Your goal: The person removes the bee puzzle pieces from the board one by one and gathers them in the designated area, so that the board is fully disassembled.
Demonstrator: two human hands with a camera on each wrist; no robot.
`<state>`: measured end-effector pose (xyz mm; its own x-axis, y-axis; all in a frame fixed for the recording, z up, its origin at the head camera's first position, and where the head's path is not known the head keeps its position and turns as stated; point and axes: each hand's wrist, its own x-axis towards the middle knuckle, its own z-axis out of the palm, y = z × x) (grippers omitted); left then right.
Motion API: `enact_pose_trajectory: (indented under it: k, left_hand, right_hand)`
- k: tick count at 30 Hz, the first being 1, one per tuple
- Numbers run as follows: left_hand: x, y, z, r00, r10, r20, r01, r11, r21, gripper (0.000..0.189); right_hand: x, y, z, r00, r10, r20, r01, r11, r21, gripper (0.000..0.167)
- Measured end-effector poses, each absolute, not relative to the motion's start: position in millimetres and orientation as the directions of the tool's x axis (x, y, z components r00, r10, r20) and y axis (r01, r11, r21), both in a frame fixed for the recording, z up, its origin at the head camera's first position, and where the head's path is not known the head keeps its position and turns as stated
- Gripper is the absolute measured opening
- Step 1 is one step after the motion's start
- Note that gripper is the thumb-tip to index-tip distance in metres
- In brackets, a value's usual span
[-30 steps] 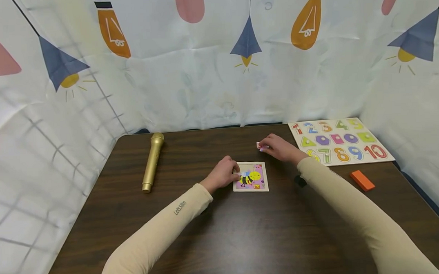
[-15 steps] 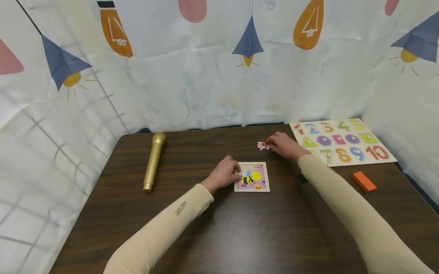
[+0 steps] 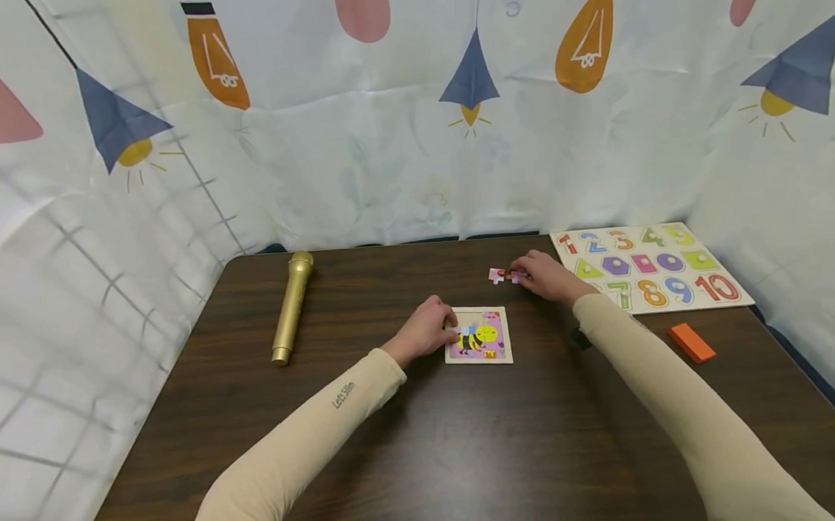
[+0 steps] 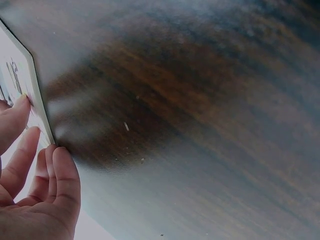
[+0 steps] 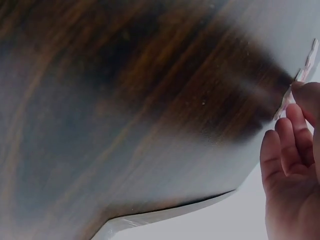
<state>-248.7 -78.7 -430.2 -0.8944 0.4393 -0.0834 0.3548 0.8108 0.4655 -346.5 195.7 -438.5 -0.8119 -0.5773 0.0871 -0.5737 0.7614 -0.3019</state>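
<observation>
A small square bee jigsaw puzzle [image 3: 478, 337] lies flat in its pale wooden frame near the middle of the table. My left hand [image 3: 423, 330] rests at its left side. The left wrist view shows the thumb [image 4: 20, 112] and index finger on the board's face, with the other fingertips against its edge. Farther back and to the right, loose pink puzzle pieces [image 3: 497, 276] lie on the table. My right hand [image 3: 544, 276] pinches the right-hand one between thumb and fingers. In the right wrist view, the pink pieces [image 5: 311, 60] show edge-on by the thumb tip.
A gold microphone [image 3: 293, 309] lies at the left. A number and shape puzzle board [image 3: 635, 284] sits at the back right corner, partly behind the right wrist. In front of it lies an orange block [image 3: 691, 343]. A printed curtain [image 3: 385, 161] hangs behind the table [image 3: 398, 463].
My right hand has moved slightly right, uncovering more of the pink puzzle pieces. The left hand and bee puzzle stay where they were.
</observation>
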Motion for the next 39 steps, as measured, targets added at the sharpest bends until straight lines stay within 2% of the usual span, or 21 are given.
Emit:
enact_pose_trajectory:
  k: [9,15,24,29,39]
  left_hand:
    - [-249,-78,-431,-0.899,0.432,-0.077,0.346,0.805,0.481,0.020]
    - [-246,-78,-431,-0.900,0.432,-0.065,0.351,0.803,0.482,0.020]
    - [-241,-85,-430,-0.905,0.424,-0.040,0.359,0.810,0.464,0.020]
    - [-242,-88,-430,-0.902,0.429,-0.042,0.364,0.811,0.458,0.021]
    - [-244,-84,-426,-0.890,0.454,-0.039,0.396,0.812,0.428,0.021]
  right_hand:
    - [-347,196,-439,-0.826,-0.554,0.102,-0.554,0.769,-0.319,0.027]
    - [-335,187,-435,-0.852,-0.520,0.059,-0.501,0.777,-0.382,0.030]
    - [-289,168,-429,-0.745,-0.661,-0.083,-0.564,0.692,-0.450,0.039]
    - [-276,162,-432,-0.744,-0.660,-0.100,-0.546,0.688,-0.478,0.042]
    - [-272,155,-429,-0.749,-0.656,-0.088,-0.538,0.681,-0.498,0.039]
